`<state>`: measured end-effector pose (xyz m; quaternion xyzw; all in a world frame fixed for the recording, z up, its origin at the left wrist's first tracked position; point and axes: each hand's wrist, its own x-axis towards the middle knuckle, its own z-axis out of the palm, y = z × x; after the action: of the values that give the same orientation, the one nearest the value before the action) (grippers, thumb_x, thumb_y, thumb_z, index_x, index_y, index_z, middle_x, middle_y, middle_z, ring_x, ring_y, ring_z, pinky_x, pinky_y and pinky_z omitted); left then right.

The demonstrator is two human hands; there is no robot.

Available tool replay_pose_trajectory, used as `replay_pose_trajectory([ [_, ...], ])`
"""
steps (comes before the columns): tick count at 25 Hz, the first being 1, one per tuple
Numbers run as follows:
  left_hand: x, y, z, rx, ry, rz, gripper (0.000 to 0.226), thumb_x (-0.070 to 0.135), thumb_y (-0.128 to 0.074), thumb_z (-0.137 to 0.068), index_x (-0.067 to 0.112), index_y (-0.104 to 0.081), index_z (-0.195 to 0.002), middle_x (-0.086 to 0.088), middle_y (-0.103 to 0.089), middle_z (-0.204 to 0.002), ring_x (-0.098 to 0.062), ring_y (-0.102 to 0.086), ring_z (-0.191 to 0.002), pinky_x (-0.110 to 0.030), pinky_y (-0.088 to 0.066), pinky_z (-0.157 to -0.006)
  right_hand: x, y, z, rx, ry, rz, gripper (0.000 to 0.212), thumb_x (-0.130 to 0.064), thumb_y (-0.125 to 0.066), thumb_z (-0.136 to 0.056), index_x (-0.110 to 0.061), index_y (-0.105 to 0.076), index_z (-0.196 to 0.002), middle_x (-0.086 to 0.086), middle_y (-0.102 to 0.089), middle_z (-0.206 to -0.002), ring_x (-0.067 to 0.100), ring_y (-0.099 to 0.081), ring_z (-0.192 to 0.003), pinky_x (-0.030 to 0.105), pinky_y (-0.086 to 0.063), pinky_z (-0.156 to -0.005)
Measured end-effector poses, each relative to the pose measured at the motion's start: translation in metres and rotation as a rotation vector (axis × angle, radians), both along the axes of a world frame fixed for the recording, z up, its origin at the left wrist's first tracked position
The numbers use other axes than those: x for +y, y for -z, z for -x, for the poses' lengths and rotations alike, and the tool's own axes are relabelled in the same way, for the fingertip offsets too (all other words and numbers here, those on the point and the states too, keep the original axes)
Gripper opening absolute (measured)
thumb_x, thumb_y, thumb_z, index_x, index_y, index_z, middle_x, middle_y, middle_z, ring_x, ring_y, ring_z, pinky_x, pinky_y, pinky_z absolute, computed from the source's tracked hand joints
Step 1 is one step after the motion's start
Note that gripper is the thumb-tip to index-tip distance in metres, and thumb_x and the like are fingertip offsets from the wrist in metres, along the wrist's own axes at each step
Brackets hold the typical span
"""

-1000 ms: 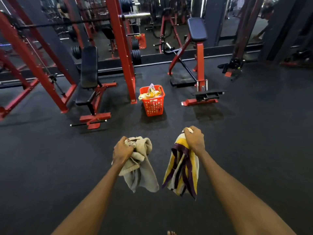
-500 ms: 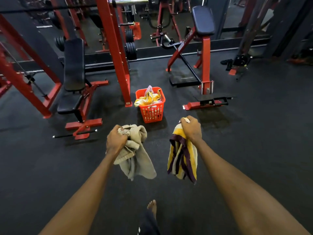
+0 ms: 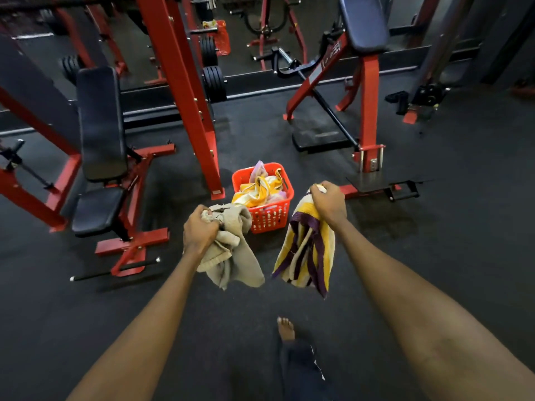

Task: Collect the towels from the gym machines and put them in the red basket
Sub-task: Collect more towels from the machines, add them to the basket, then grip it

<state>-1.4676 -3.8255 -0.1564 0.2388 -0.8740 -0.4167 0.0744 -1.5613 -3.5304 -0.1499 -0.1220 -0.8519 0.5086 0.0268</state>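
Head view: looking down along both outstretched arms over a dark rubber floor (image 3: 434, 256), gym gear all around.
Left side: left grip (image 3: 199, 227) is clenched round a bunched-up beige towel (image 3: 231, 256), which hangs below the fist, clear of the floor.
Right side: right grip (image 3: 328, 202) is wrapped tight round the top of a striped towel (image 3: 307, 256) in yellow, purple and white, the rest just dangling.
Basket: red basket (image 3: 269, 218) sits on the floor just past the two held towels, between them from this angle. The beige towel covers its lower left corner in the shot.
Inside it: a heap of towels (image 3: 260, 189), yellow-and-white plus something pinkish, poking over the rim.
Crowding the basket: a red upright post (image 3: 185, 91) lands just beside its left side. A red machine (image 3: 367, 91) with a dark pad on top has its base near the right.
Further left: black padded bench (image 3: 101, 125) on a red frame, well apart from the basket.
Back there: black weight plates (image 3: 214, 82) racked behind the post.
Down low: a bare foot (image 3: 286, 328) on the floor between the arms, with a dark trouser leg below it in the shot.
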Motion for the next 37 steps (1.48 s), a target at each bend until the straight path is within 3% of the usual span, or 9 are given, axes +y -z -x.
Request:
replay_pose_trajectory([
  [6,-0.044,0.019,0.151,-0.081,-0.042,0.009,0.009,0.014,-0.059,-0.078,0.018,-0.058,-0.085,0.002,-0.064,-0.079,-0.022,-0.062,-0.080,-0.033,-0.046,-0.069,-0.058,0.032,0.161,-0.092,-0.045,0.021,0.031,-0.040,-0.056,-0.085,-0.011,-0.064,-0.079,0.001,-0.067,-0.076,0.025,-0.061,-0.080,0.030,-0.037,-0.068],
  [11,-0.081,0.013,0.255,-0.094,-0.072,0.004,0.010,0.017,-0.060,-0.076,0.019,-0.058,-0.086,0.001,-0.066,-0.081,-0.021,-0.064,-0.079,-0.038,-0.054,-0.071,-0.101,0.031,0.278,-0.125,-0.054,0.008,0.032,-0.041,-0.056,-0.082,-0.011,-0.068,-0.084,0.009,-0.070,-0.087,0.031,-0.063,-0.091,0.034,-0.047,-0.077],
  [19,-0.152,0.035,0.428,-0.102,-0.076,-0.065,0.016,0.020,-0.057,-0.073,0.020,-0.060,-0.089,0.000,-0.068,-0.082,-0.026,-0.065,-0.081,-0.036,-0.053,-0.072,-0.193,0.043,0.459,-0.079,-0.010,-0.042,0.030,-0.039,-0.057,-0.084,-0.011,-0.068,-0.088,0.009,-0.072,-0.092,0.031,-0.064,-0.095,0.028,-0.043,-0.075],
  [23,-0.177,0.059,0.498,-0.146,-0.022,-0.116,0.015,0.019,-0.057,-0.071,0.022,-0.059,-0.086,0.001,-0.066,-0.078,-0.024,-0.065,-0.079,-0.035,-0.051,-0.069,-0.224,0.106,0.517,-0.160,0.008,-0.117,0.034,-0.042,-0.053,-0.084,-0.012,-0.068,-0.093,0.014,-0.073,-0.098,0.036,-0.064,-0.101,0.035,-0.049,-0.084],
  [26,-0.188,0.090,0.541,-0.176,0.038,-0.108,0.014,0.019,-0.058,-0.070,0.022,-0.057,-0.084,0.004,-0.065,-0.074,-0.021,-0.064,-0.076,-0.035,-0.051,-0.068,-0.239,0.176,0.549,-0.263,-0.022,-0.154,0.033,-0.041,-0.050,-0.089,-0.011,-0.063,-0.095,0.016,-0.071,-0.102,0.038,-0.062,-0.102,0.036,-0.046,-0.082],
  [30,-0.185,0.149,0.585,-0.175,0.067,-0.098,0.011,0.014,-0.060,-0.076,0.018,-0.058,-0.086,0.005,-0.062,-0.072,-0.006,-0.056,-0.065,-0.026,-0.044,-0.059,-0.246,0.296,0.584,-0.466,-0.334,-0.360,0.055,-0.046,-0.047,-0.089,-0.008,-0.052,-0.128,0.022,-0.055,-0.132,0.039,-0.052,-0.123,0.043,-0.042,-0.099],
  [33,-0.172,0.211,0.608,-0.206,0.095,-0.118,0.012,0.012,-0.062,-0.077,0.018,-0.057,-0.086,0.005,-0.063,-0.074,-0.004,-0.055,-0.066,-0.021,-0.044,-0.060,-0.243,0.392,0.591,-0.634,-0.511,-0.497,0.059,-0.031,-0.052,-0.087,-0.015,-0.046,-0.144,0.023,-0.046,-0.141,0.039,-0.049,-0.129,0.044,-0.041,-0.102],
  [37,-0.143,0.242,0.628,-0.254,0.128,-0.175,0.013,0.009,-0.061,-0.076,0.019,-0.056,-0.084,0.006,-0.063,-0.075,-0.008,-0.057,-0.068,-0.026,-0.044,-0.062,-0.238,0.417,0.617,-0.480,-0.153,-0.136,0.040,-0.020,-0.058,-0.086,-0.007,-0.063,-0.124,0.016,-0.065,-0.123,0.027,-0.061,-0.113,0.035,-0.047,-0.096],
])
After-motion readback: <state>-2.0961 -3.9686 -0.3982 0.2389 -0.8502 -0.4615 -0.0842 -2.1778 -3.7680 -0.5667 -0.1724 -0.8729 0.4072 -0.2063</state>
